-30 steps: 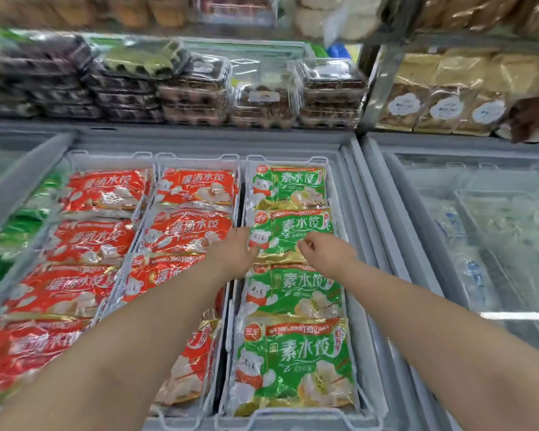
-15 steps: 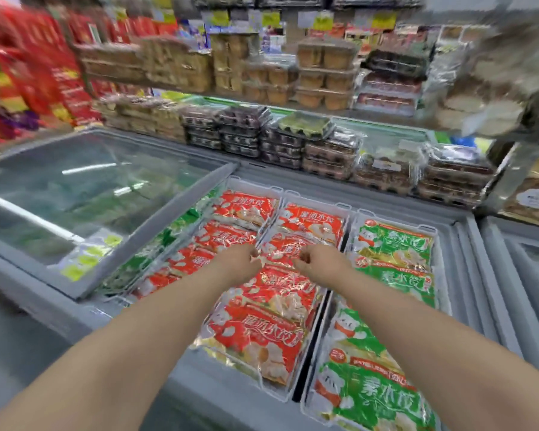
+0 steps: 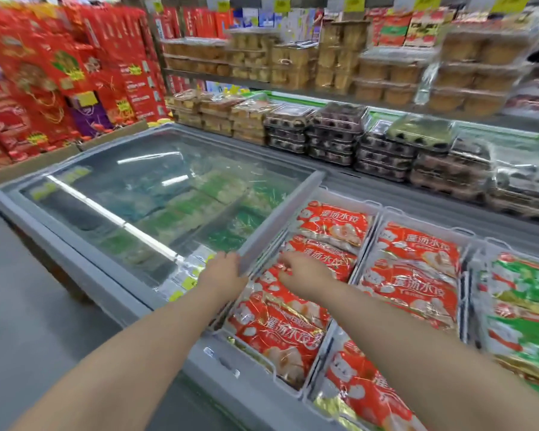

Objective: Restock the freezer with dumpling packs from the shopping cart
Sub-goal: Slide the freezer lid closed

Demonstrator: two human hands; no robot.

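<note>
Dumpling packs [image 3: 330, 225] in red wrappers are laid in rows in the white baskets [image 3: 374, 225] of the opened freezer [image 3: 224, 365], with green packs [image 3: 523, 306] in the basket to the right. The baskets look nearly full, so restocking is judged far along, though the shopping cart is not in view. No pack is carried. The right hand [image 3: 305, 275] is stretched over a red pack, fingers loosely spread and touching its wrapper. The left hand [image 3: 223, 270] is set against the edge of the glass lid [image 3: 168, 194]; whether that edge is gripped cannot be told.
</note>
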